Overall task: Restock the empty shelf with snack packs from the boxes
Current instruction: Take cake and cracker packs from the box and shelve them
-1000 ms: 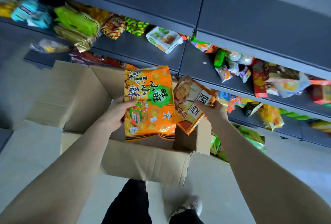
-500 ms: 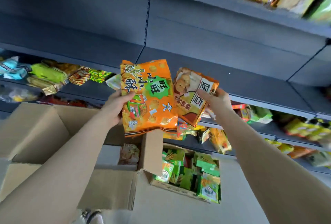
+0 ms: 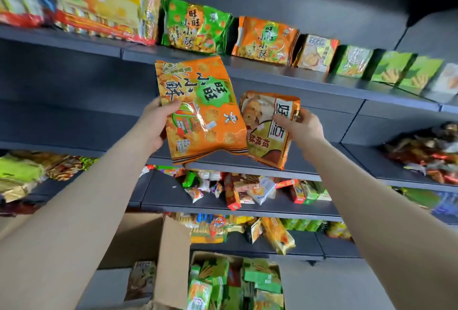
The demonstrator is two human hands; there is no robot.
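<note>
Both hands are up at the shelving, one pack each. The left hand (image 3: 153, 124) has its fingers (image 3: 171, 107) curled round the left edge of the big orange snack pack (image 3: 200, 111). The right hand (image 3: 304, 126) pinches the smaller orange pack (image 3: 270, 133) by its right side. The packs hang side by side in front of the bare middle shelf (image 3: 309, 161). The upper shelf (image 3: 285, 78) carries upright packs. Down below sit a cardboard box (image 3: 171, 260) and a box of green packs (image 3: 235, 282).

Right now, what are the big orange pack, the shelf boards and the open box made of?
Big orange pack: glossy plastic film, likely; creases and glare. Shelf boards: matte dark grey, probably painted metal; thin straight edges. Open box: dull brown cardboard; folded flap.
</note>
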